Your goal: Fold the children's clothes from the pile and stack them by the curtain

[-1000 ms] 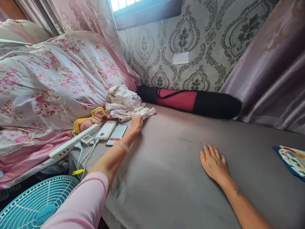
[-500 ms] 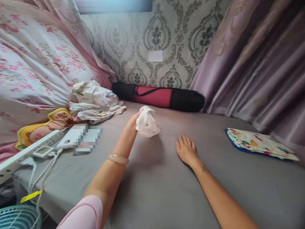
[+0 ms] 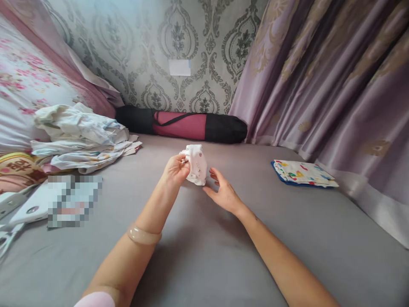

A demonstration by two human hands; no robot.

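Note:
A small white cloth garment with tiny dark prints (image 3: 197, 166) hangs bunched just above the grey sheet (image 3: 191, 238). My left hand (image 3: 177, 169) pinches it by its left edge; a pale bangle (image 3: 144, 234) circles that wrist. Close to the garment's right side is my right hand (image 3: 223, 192), its thumb and fingers apart and holding nothing. Whether its thumb tip touches the cloth I cannot tell. What kind of garment it is does not show clearly.
To the left lies a heap of light clothes (image 3: 83, 136), with a white device (image 3: 35, 204) and a power strip (image 3: 11, 202) nearer. A black and red long bag (image 3: 182, 125) lies along the wall. Folded printed cloth (image 3: 303, 174) rests at right, near purple curtains (image 3: 287, 85).
My right hand has lifted off the sheet and come left, beside the garment. In my left hand the garment has turned. The view has swung to the right.

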